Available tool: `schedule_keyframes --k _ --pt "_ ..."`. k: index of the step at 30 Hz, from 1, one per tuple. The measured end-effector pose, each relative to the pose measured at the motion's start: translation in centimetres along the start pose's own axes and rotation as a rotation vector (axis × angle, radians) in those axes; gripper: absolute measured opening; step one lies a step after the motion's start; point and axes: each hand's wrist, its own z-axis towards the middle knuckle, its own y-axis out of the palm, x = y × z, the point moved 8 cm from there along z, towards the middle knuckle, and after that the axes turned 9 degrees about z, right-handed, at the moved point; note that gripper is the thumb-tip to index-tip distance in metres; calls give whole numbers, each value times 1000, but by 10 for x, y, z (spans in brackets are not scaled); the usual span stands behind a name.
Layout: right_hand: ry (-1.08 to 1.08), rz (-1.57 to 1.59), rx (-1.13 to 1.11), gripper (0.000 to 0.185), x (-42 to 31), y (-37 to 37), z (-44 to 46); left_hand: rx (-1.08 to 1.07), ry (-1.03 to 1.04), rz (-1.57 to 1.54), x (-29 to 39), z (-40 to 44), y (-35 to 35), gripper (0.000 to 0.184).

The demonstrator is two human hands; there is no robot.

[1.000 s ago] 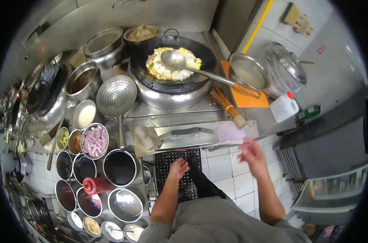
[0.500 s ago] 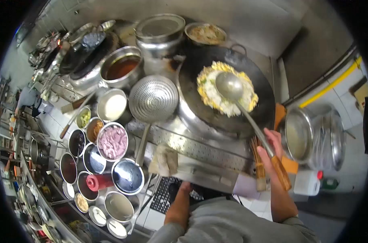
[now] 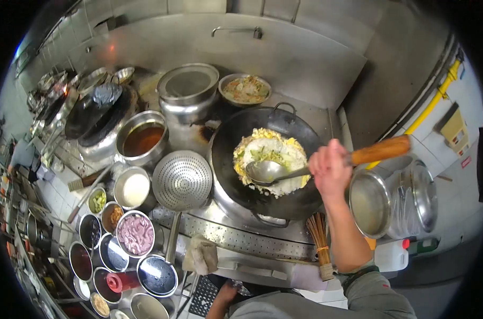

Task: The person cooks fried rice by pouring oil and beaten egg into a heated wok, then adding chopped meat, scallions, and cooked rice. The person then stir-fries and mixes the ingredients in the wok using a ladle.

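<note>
My right hand (image 3: pixel 332 165) is wrapped round the metal shaft of a ladle (image 3: pixel 267 172), just below its wooden handle. The ladle's bowl rests on white rice and yellow egg (image 3: pixel 273 146) with bits of green, inside a black wok (image 3: pixel 225 154). Low in the view, my left hand (image 3: pixel 226 292) hangs by the counter's front edge, small and partly dark, so its fingers cannot be made out. A folded cloth (image 3: pixel 201 256) lies on the counter edge above it.
A perforated strainer (image 3: pixel 182 179) lies left of the wok. Beyond are a pot of brown liquid (image 3: pixel 143 141), a bowl of sliced onions (image 3: pixel 136 234) and a red bottle (image 3: pixel 120 280). A bamboo brush (image 3: pixel 319 244), a steel pot (image 3: pixel 369 204) and a white jug (image 3: pixel 392 255) stand right.
My right hand has gone from empty, to beside the ladle, to holding its shaft over the wok. The ladle's bowl has moved toward the near side of the rice.
</note>
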Motion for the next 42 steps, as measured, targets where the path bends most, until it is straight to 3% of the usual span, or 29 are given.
schedule_keyframes --k 1,3,5,7,8,10,11,15,19,24,27,32,34,36,38,39,40,42 --pt "12 -13 23 39 6 -12 12 -144 -164 200 29 -49 -19 52" --pt "44 -23 89 40 -8 -26 35 -107 3 339 102 -108 -54 45" --pt "81 13 75 43 -48 -32 42 100 148 314 205 -141 -89 44" --pt "64 1 47 42 -47 -48 33 495 641 444 319 -153 -116 51" --pt "66 50 87 41 -22 -66 30 738 799 667 374 -160 -119 60" --pt "132 56 246 39 -5 -70 45 734 891 718 428 -116 -112 47" --pt "125 20 258 39 -12 -67 62 675 929 713 428 -88 -105 37" --pt "218 -30 278 38 -60 -45 76 689 979 664 429 -110 -105 26" --pt "208 -51 322 37 -27 -45 61 740 946 561 447 -119 -106 24" --pt "-10 24 224 37 -57 -41 52 681 1000 672 354 -113 -84 25" --pt "24 61 168 42 -65 -49 54 649 1004 622 380 -142 -92 24" --pt "77 -42 28 44 -88 -5 51 728 988 662 427 -93 -119 24" --pt "-17 -31 -52 43 -105 13 49 715 957 694 427 -82 -118 24" --pt "-81 41 -91 40 -95 7 46 702 917 722 425 -75 -115 24" --pt "-90 58 103 36 -39 -24 42 744 937 734 430 -81 -117 25" --pt "14 -2 118 33 9 -38 38 756 947 743 432 -87 -117 26" --pt "43 58 -42 33 23 -34 47 765 954 744 436 -94 -117 27" --pt "243 80 70 36 26 -29 76 791 963 740 444 -113 -119 29"
